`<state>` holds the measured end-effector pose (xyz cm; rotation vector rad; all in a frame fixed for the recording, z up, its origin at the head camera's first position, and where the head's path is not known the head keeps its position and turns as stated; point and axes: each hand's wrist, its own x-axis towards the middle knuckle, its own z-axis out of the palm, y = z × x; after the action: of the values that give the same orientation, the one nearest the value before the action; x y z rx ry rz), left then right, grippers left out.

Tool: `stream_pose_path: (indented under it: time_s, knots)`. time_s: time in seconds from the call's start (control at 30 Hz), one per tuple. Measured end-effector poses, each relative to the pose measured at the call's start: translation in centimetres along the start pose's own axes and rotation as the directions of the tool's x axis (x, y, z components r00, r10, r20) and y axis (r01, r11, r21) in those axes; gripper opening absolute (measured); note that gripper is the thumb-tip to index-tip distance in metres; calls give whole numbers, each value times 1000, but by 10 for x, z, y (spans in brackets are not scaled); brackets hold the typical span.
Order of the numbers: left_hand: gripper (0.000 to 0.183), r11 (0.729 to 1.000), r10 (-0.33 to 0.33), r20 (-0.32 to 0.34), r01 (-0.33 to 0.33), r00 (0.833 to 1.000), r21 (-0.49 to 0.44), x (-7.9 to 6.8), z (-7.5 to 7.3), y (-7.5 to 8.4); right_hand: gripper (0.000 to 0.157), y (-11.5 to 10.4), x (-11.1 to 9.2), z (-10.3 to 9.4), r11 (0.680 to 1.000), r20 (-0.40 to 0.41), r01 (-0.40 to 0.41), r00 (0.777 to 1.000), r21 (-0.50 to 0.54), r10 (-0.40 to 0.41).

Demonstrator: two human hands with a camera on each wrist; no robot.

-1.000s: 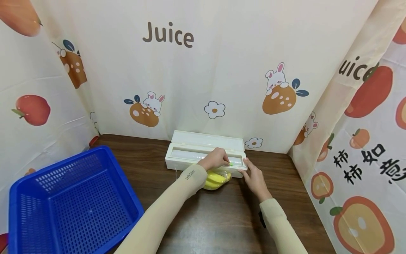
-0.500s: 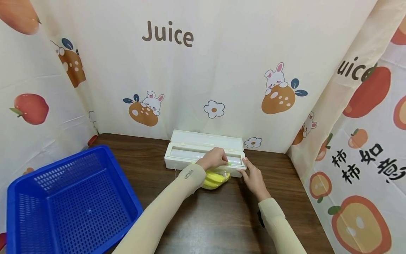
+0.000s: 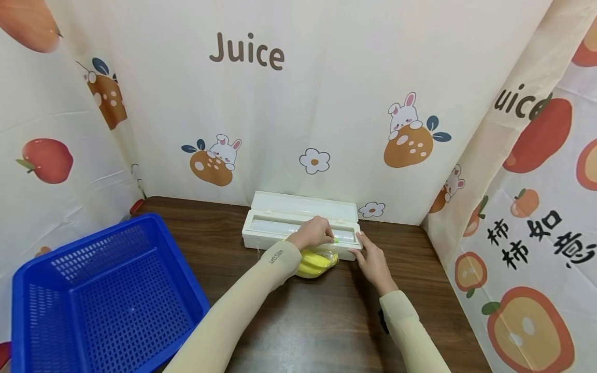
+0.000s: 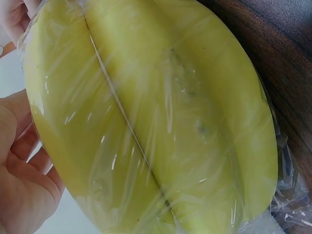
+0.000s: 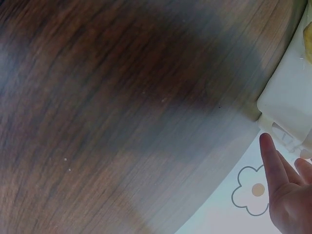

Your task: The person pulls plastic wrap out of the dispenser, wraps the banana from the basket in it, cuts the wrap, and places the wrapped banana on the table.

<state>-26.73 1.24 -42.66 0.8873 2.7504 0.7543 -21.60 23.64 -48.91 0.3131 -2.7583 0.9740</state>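
Note:
In the head view, a white cling film dispenser (image 3: 263,241) stands against the back wall with its lid (image 3: 305,204) tipped back and the film roll (image 3: 275,226) showing inside. My left hand (image 3: 312,232) reaches over its front and pinches the green slide cutter (image 3: 336,240) on the front edge, near the right end. My right hand (image 3: 373,261) holds the dispenser's right end, thumb at the front and fingers at the end. Bananas (image 4: 146,112) wrapped in clear film lie right before the dispenser, partly hidden by my left forearm.
A blue plastic basket (image 3: 200,298) with perforated sides stands at the left of the brown wooden table (image 3: 326,321). Fabric printed with fruit and rabbits hangs behind and on both sides, close behind the dispenser's lid.
My left hand has shifted very slightly left with the green slide cutter. The right hand, dispenser and bananas keep their places.

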Motion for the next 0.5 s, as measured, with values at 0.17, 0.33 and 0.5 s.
stream_pose_path:
  time_s: [0.17,0.33,0.5]
  knots:
    - [12,999,24,4,-24,1000,-24,-1,-2,-1,58,0,1,1,1000,9,-10,1000,-1,10]
    - [12,998,40,6,-40,999,-45,0,-4,-6,57,0,1,1,1000,0,-9,1000,-4,9]
    - [13,997,28,14,-27,1000,-78,-1,-4,-12,57,0,1,1,1000,-10,4,1000,1,-4]
